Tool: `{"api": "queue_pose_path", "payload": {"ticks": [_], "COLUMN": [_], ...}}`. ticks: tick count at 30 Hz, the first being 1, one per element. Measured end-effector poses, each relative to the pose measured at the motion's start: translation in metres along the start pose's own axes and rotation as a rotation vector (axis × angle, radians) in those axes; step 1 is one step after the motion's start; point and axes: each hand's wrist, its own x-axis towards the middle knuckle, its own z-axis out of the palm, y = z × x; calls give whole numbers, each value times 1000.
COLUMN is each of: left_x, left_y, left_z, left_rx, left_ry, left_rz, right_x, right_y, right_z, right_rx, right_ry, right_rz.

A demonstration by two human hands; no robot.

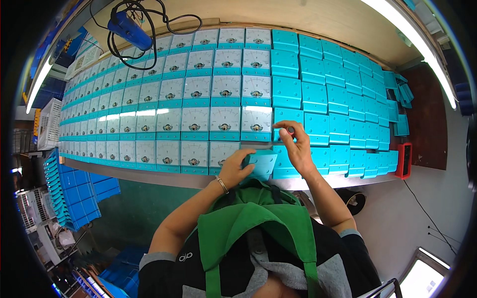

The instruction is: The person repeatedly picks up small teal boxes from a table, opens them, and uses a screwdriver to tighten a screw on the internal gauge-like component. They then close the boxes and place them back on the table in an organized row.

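Observation:
My left hand (236, 166) grips the left side of a teal plastic housing (263, 163), tilted at the near edge of the table. My right hand (298, 149) is closed just above the front teal housings, thumb and forefinger around a small red and dark thing (290, 130). Most of that thing is hidden in the fingers, so its kind does not show. Left of my hands, panel meters (226, 123) with white dial faces and teal frames lie in close rows. To the right are rows of teal housings (338, 99) without a dial showing.
A blue tool (130, 31) with a looped black cable hangs over the far left rows. A red box-like thing (404, 160) is at the table's right end. Blue crates (82, 191) and a white basket (48, 124) stand at the left. A dark round bin (354, 201) is below at right.

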Motion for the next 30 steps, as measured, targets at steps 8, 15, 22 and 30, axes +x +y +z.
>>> {"api": "queue_pose_path", "payload": {"ticks": [8, 15, 22, 30], "left_x": [4, 4, 6, 62], "left_y": [-16, -23, -23, -44], "left_z": [-4, 7, 7, -30], "left_rx": [623, 649, 662, 452], "left_ry": [-43, -262, -259, -66], "left_rz": [357, 340, 340, 241], "right_x": [5, 4, 10, 22], "right_y": [9, 29, 31, 32], "right_z": [9, 18, 24, 28], "right_rx": [200, 162, -198, -358], "right_ry": [-64, -39, -41, -64], "right_rz": [236, 215, -67, -227]}}
